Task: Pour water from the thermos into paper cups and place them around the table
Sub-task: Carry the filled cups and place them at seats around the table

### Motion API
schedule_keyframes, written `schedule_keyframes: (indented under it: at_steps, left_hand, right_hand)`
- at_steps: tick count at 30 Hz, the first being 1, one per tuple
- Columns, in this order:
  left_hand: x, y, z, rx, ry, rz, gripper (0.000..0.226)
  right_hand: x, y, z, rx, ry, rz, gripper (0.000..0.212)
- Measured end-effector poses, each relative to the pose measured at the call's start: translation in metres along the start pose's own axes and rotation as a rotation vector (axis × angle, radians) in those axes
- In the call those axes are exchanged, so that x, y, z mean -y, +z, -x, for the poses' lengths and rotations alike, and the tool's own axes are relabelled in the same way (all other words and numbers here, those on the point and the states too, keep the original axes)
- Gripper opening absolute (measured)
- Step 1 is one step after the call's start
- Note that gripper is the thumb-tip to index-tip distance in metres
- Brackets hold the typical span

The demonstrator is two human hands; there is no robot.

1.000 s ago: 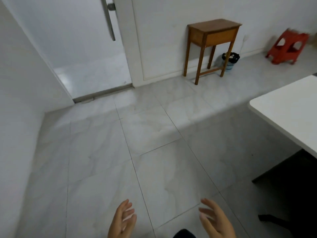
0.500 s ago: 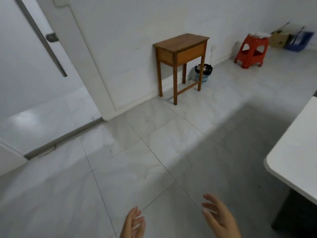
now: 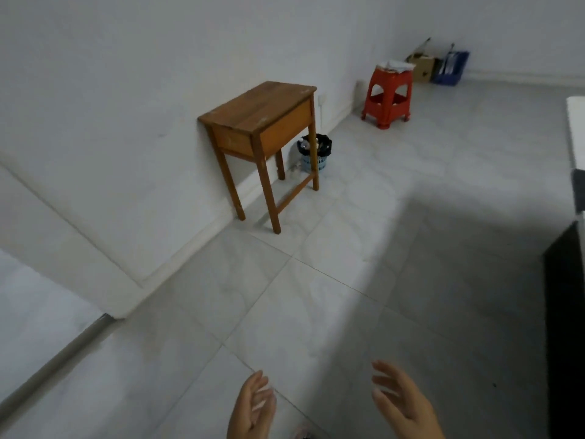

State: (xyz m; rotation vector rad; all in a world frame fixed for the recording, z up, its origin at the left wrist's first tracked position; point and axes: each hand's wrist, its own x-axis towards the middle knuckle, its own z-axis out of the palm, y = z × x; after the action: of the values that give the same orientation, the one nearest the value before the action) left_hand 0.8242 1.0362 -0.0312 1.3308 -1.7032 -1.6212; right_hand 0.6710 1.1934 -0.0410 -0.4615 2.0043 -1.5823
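Head view, and two hands sit at the bottom edge: the left hand (image 3: 251, 407) and the right hand (image 3: 403, 403), both with fingers loosely spread, palms turned toward each other, holding nothing and apart above the floor tiles (image 3: 316, 312). One white table (image 3: 574, 134) shows only as a strip of pale top at the right edge, with a dark shape beneath it; no more of it is in frame. Out from there, one small wooden side table (image 3: 262, 122) stands on four legs with its back against the white wall (image 3: 126, 106), its brown top bare. Just behind its far legs sits one blue waste basket (image 3: 315, 153) lined with a black bag. Further along the wall, one red plastic stool (image 3: 389, 93) carries something pale and crumpled on top. In the far corner, one cardboard box (image 3: 422, 66) and one blue bin (image 3: 451, 68) sit side by side.
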Motion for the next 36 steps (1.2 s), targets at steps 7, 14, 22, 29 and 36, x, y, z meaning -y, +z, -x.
schedule_keyframes:
  at_steps: [7,14,22,29,36]
  left_hand:
    - [-0.059,0.061,-0.177,0.306,0.034,-0.123,0.039]
    - [-0.103,0.197,-0.31,0.539,-0.109,-0.178,0.038]
    - [-0.22,0.361,-0.439,0.621,0.101,-0.103,0.034]
    - [-0.239,0.509,-0.546,0.688,0.04,-0.263,0.041]
    - [-0.338,0.688,-0.622,0.894,0.135,-0.229,0.039]
  right_hand:
    - [0.028,-0.013,-0.121,-0.252,0.092,0.009,0.036]
    - [0.018,-0.077,-0.265,-0.416,0.211,-0.031,0.036]
    - [0.081,-0.169,-0.438,-0.499,0.103,-0.096,0.039]
    - [0.067,-0.245,-0.54,-0.741,0.235,-0.11,0.035]
    - [0.1,-0.349,-0.678,-0.946,0.193,-0.143,0.034]
